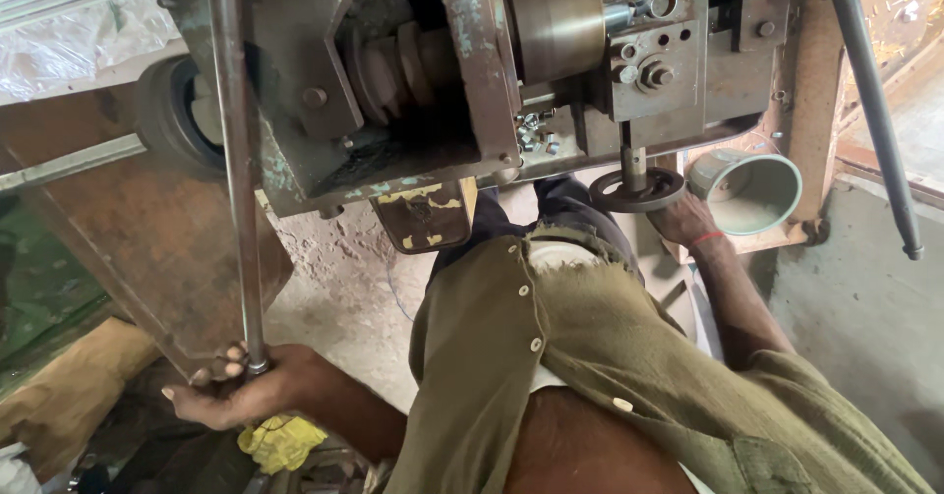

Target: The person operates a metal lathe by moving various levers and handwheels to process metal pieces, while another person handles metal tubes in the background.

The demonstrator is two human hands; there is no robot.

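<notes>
I look down along my olive shirt at a worn metal machine. My left hand is closed around the lower end of a long steel rod that rises to a red tip at the top edge. My right hand reaches under the machine and grips a small round handwheel on a vertical shaft. A brass-coloured cylinder sits on the machine above the wheel.
A pale green funnel-shaped cup hangs just right of the handwheel. A dark lever slants down at the far right. A yellow rag lies below my left hand. A rusty sheet panel stands at the left, and concrete floor shows at the right.
</notes>
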